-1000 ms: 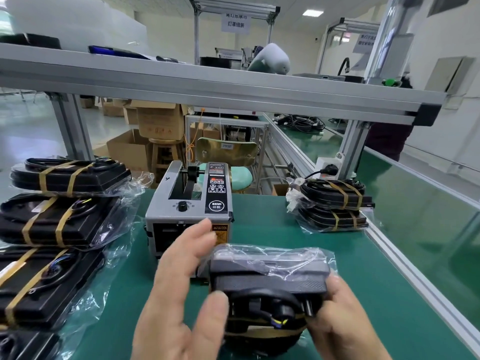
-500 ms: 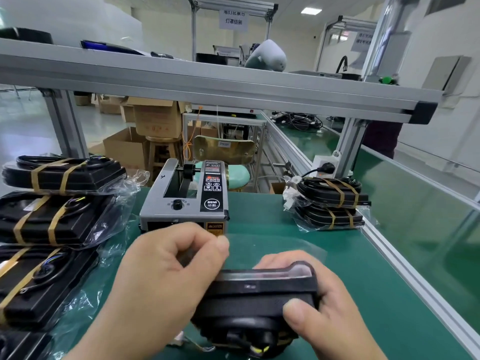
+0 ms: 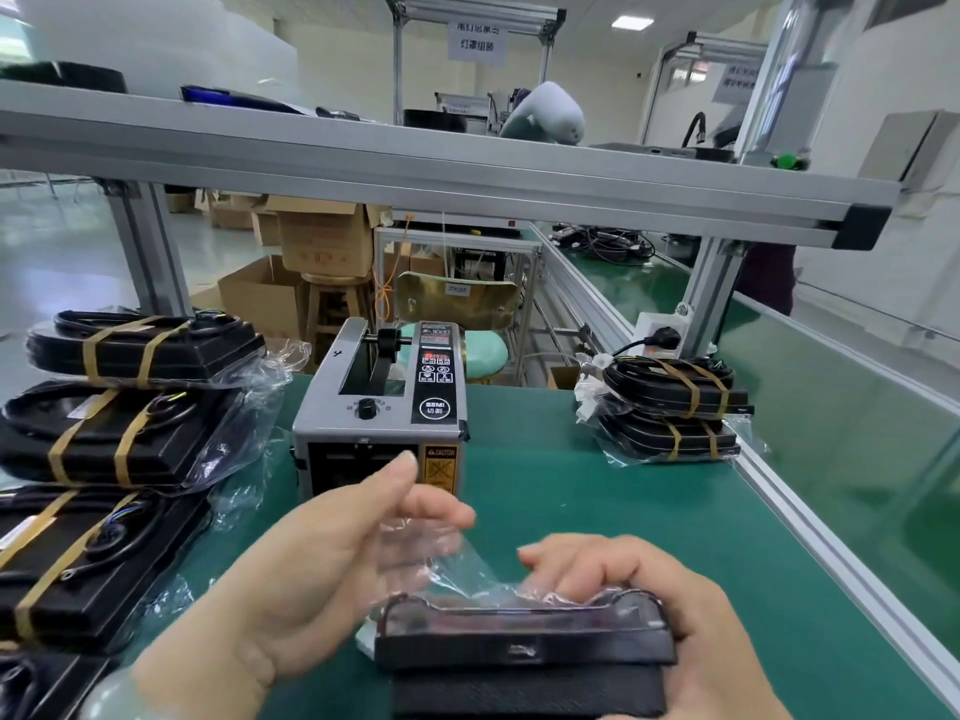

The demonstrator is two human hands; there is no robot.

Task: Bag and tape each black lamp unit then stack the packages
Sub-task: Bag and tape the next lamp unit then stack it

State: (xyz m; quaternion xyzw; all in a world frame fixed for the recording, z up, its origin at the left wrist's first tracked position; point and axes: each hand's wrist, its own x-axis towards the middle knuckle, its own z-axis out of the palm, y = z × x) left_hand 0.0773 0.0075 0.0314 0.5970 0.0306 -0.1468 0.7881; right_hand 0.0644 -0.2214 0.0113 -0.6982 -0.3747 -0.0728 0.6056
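Fingers (image 3: 441, 514) of my left hand (image 3: 322, 563) were stretched almost straight, touching the loose flap of the clear bag (image 3: 441, 558); I could not tell whether they pinched it. My right hand (image 3: 654, 595) curled its fingers over the top edge of the black lamp unit (image 3: 524, 652), which sat bagged at the lower centre of the frame, on the green bench (image 3: 597, 501). The flap looked unfolded and untaped. A tape dispenser (image 3: 379, 413) stood just behind my hands. At the right of the frame lay a stack of finished packages (image 3: 670, 413). Along the left edge, more lamp units in loose bags (image 3: 130, 433) seemed to be waiting, so most of the job appeared to remain.
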